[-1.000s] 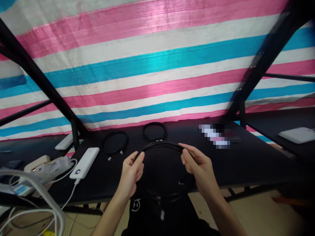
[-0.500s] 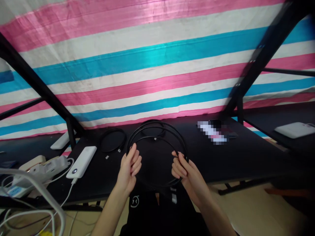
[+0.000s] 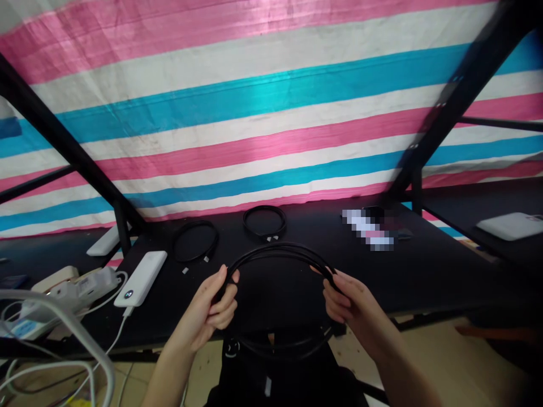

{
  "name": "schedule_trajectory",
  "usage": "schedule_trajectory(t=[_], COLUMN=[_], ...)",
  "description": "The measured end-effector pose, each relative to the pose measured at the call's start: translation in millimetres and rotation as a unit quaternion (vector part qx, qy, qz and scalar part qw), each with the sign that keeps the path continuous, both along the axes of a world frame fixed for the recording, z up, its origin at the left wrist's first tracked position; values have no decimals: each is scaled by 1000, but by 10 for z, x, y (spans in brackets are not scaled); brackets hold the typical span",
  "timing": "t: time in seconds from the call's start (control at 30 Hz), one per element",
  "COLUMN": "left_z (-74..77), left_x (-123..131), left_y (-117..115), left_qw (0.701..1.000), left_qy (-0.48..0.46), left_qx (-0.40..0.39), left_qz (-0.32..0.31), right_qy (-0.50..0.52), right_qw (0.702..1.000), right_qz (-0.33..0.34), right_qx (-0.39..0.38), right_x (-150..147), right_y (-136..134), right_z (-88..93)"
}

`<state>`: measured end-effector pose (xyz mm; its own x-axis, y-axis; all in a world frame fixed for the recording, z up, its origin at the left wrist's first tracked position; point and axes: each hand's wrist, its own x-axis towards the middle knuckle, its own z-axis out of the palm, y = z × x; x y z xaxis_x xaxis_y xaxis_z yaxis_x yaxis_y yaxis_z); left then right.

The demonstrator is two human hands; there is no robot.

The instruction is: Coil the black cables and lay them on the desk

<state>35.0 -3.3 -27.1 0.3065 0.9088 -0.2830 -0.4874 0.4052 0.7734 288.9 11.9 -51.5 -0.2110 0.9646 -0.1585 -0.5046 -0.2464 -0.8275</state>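
A coiled black cable (image 3: 282,249) is stretched between my two hands in a wide loop of several strands. My left hand (image 3: 218,302) is closed around its left side, thumb on top. The right side of the loop is gripped by my right hand (image 3: 344,294), with its fingers wrapped round the strands. The lower part of the loop hangs over the table's front edge, dark against my clothing. Beyond it on the black table lie two more coiled cables, one at the middle (image 3: 265,208) and one further left (image 3: 175,243), each with pale connector ends.
To the left are a white power bank (image 3: 142,277) with a cable plugged in, a power strip (image 3: 76,294) and looping white cords (image 3: 72,319). A blurred-out item (image 3: 368,229) lies at the right. Black frame posts slant up before a striped sheet (image 3: 263,130).
My hands have moved apart and lower, toward me, with the cable loop. Its strands are drawn closer together, and the middle coil on the table is now uncovered.
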Motion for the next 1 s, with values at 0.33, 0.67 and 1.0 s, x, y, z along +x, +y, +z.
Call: schedule_trajectory(t=[0.33,0.67,1.0], left_z=[75,169,64], left_x=[102,167,234], left_y=[-105,-234,-168], left_qw=[994,984,981], left_qy=[69,159,161], left_qx=[47,86,101], left_qz=[-67,-3,26], right_qy=[-153,-195,-192], right_qw=[987,973,977], right_qz=[30,48,9], right_qx=[33,115,87], right_x=[-30,37,-15], right_y=[-112,-229,-155], right_z=[211,38,238])
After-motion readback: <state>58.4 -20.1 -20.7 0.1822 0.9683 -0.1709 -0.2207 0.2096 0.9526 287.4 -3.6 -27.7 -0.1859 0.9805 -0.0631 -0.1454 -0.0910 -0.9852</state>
